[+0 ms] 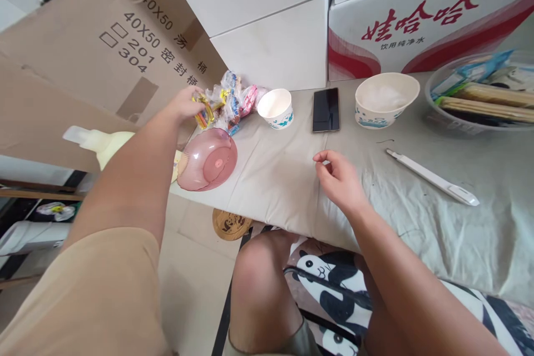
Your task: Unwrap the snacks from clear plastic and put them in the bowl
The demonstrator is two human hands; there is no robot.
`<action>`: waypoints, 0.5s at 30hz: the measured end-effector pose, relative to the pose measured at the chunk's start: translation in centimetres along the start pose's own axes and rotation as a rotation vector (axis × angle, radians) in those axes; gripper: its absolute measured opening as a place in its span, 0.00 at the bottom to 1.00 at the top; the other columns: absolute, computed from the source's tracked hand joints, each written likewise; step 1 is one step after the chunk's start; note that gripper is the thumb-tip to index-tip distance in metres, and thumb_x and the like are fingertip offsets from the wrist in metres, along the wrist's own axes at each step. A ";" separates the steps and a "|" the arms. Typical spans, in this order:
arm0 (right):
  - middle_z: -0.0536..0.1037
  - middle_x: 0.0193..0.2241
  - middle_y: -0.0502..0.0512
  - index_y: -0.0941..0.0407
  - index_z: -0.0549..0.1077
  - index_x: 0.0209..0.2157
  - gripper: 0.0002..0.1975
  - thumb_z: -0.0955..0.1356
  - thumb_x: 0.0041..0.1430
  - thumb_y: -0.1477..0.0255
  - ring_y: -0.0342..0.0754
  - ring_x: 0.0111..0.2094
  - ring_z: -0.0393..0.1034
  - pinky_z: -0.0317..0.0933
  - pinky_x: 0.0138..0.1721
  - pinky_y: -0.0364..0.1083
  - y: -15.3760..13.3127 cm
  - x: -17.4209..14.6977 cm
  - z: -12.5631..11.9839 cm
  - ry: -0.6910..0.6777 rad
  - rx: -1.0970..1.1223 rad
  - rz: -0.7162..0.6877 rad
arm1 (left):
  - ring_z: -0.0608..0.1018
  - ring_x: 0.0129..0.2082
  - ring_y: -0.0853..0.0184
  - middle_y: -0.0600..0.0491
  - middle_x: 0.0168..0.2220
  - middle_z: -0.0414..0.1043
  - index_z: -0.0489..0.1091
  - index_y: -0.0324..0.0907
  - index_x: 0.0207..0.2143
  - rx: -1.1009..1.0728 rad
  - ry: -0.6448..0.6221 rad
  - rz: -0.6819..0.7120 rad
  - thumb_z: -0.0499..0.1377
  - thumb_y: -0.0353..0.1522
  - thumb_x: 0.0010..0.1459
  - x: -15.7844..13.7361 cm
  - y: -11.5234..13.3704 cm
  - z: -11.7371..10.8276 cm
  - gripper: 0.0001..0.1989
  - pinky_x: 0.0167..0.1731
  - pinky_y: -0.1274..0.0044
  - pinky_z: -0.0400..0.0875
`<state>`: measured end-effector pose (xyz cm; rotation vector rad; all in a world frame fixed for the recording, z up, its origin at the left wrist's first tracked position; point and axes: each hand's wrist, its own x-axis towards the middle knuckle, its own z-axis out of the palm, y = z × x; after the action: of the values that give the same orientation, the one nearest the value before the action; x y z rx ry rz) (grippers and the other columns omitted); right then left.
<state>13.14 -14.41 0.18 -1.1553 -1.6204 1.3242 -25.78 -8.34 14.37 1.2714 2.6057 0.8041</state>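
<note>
My left hand [187, 105] reaches to the far left of the cloth-covered surface. Its fingers are closed on a yellow snack packet [204, 115] at the edge of a pile of shiny wrapped snacks [231, 97]. Just below that pile is a pink translucent bowl [219, 163], tilted, beside my left forearm. Over the middle of the cloth, my right hand [340, 181] has its fingers curled in and its thumb close to the index finger, with nothing visible in them. A black phone [326, 110] lies beyond it, and a white utility knife [431, 176] is to its right.
A small paper cup [276, 108] stands left of the phone. On the right are a paper bowl [386, 101] with white stuff inside and a clear basin [467, 122] of sticks and packets. Cardboard boxes [137, 94] stand at left; a pale-yellow bottle [106, 144] is behind my left arm.
</note>
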 end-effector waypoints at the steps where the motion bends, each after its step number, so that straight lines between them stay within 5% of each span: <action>1: 0.71 0.24 0.50 0.53 0.71 0.35 0.08 0.63 0.55 0.66 0.47 0.23 0.64 0.59 0.31 0.48 0.1 -0.1 -0.1 0.005 0.008 -0.002 | 0.72 0.39 0.68 0.57 0.32 0.69 0.70 0.36 0.44 0.030 0.012 0.006 0.73 0.28 0.49 -0.4 0.9 -0.7 0.22 0.54 0.56 0.69; 5: 0.74 0.28 0.52 0.53 0.71 0.35 0.09 0.65 0.54 0.65 0.46 0.25 0.65 0.60 0.32 0.49 0.2 -0.3 -0.7 0.028 0.059 0.033 | 0.74 0.42 0.72 0.52 0.52 0.68 0.61 0.39 0.56 -0.216 0.013 0.102 0.60 0.28 0.65 -4.5 6.2 -2.3 0.19 0.51 0.60 0.72; 7: 0.76 0.35 0.54 0.53 0.70 0.37 0.11 0.67 0.53 0.62 0.46 0.28 0.69 0.63 0.35 0.49 0.1 -0.3 -1.0 0.044 0.197 0.095 | 0.76 0.45 0.68 0.52 0.52 0.70 0.60 0.40 0.55 -0.506 -0.179 0.187 0.58 0.24 0.63 -8.4 8.9 -1.5 0.18 0.49 0.62 0.73; 10: 0.75 0.48 0.56 0.50 0.68 0.46 0.21 0.68 0.53 0.55 0.50 0.40 0.76 0.68 0.40 0.51 -0.5 -0.3 -1.6 0.014 0.596 0.162 | 0.78 0.48 0.58 0.51 0.49 0.73 0.65 0.45 0.49 -0.874 -0.442 0.194 0.62 0.24 0.55 -15.1 11.2 2.1 0.20 0.42 0.65 0.76; 15: 0.76 0.53 0.55 0.48 0.67 0.49 0.26 0.70 0.51 0.52 0.54 0.49 0.74 0.71 0.43 0.53 -0.8 -0.8 -2.7 -0.123 0.840 0.086 | 0.79 0.47 0.57 0.52 0.46 0.74 0.69 0.53 0.53 -1.046 -0.552 0.030 0.67 0.29 0.47 -22.4 10.5 11.4 0.30 0.40 0.69 0.78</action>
<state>15.79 -14.31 1.48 -0.6293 -0.9052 1.8927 -0.42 -15.57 7.69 0.9715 1.3697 1.3115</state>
